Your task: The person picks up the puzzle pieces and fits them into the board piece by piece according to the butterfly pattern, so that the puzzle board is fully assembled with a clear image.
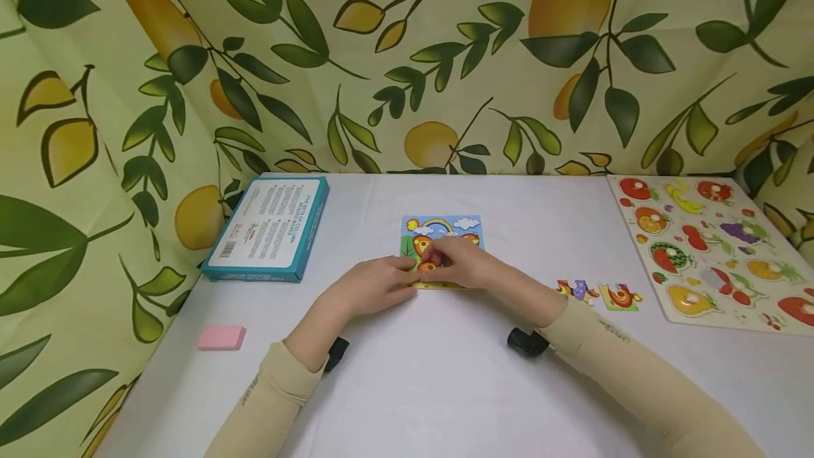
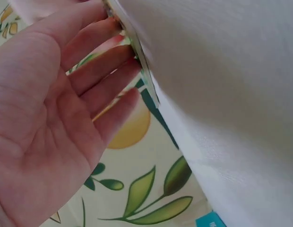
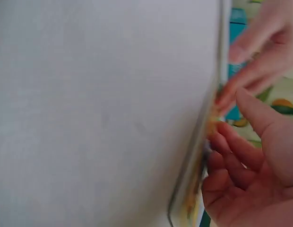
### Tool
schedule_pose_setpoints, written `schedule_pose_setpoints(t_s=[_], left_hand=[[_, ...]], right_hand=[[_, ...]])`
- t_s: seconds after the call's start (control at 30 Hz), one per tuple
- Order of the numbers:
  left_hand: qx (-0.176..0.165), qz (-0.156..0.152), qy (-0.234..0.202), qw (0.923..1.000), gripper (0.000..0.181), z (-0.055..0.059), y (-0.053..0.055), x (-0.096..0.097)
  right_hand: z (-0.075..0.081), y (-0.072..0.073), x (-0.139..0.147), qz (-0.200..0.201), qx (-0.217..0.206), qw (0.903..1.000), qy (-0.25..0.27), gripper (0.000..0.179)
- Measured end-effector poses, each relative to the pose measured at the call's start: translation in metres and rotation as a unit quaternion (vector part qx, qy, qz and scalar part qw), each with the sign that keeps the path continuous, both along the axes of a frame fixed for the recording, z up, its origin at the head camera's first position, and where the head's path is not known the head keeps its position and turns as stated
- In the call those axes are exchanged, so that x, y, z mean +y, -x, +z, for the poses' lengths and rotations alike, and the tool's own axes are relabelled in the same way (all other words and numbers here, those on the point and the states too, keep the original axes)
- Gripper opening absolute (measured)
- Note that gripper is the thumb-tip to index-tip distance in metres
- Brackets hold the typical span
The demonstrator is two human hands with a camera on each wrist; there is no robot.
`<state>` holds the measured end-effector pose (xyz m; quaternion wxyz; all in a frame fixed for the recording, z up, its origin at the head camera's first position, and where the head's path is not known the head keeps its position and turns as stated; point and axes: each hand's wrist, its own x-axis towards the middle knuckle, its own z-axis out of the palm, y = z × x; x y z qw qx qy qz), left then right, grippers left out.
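A small colorful picture puzzle board (image 1: 473, 223) lies flat on the table, showing a rainbow, a sun, clouds and red-orange shapes. At its lower left edge, my left hand (image 1: 380, 285) rests with fairly straight fingers touching the board. My right hand (image 1: 461, 263) is over the middle of the picture, its bent fingertips against the surface. In the right wrist view, the thumb (image 3: 255, 111) stands apart from the other fingers. Part of the picture is hidden beneath the right hand. Two groups of loose puzzle pieces, purple-yellow (image 1: 580, 291) and orange-green (image 1: 620, 297), lie beside the right forearm.
A teal and white box (image 1: 267, 228) lies at the back left, with a pink block (image 1: 221, 338) in front of it. On the right is a large fruit picture board (image 1: 706, 253). A fruit-and-leaf patterned cloth (image 1: 394, 55) hangs behind the white table (image 1: 407, 387).
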<state>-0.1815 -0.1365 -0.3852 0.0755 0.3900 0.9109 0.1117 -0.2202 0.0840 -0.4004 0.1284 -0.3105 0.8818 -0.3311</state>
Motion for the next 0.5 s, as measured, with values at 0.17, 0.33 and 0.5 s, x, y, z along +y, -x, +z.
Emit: schedule_pose_setpoints(t_s=[0.17, 0.33, 0.5], left_hand=[[0.027, 0.005, 0.014, 0.9995, 0.03, 0.0, 0.001, 0.007], [0.026, 0.012, 0.014, 0.9995, 0.028, -0.002, 0.003, 0.007], [0.012, -0.001, 0.001, 0.9999, 0.029, -0.002, 0.004, 0.006]], right_hand=[[0.013, -0.012, 0.039, -0.022, -0.002, 0.9993, 0.032, 0.027], [0.019, -0.028, 0.105, -0.087, 0.029, 0.9956, 0.017, 0.022], [0.019, -0.049, 0.168, -0.122, 0.033, 0.9912, -0.039, 0.032]])
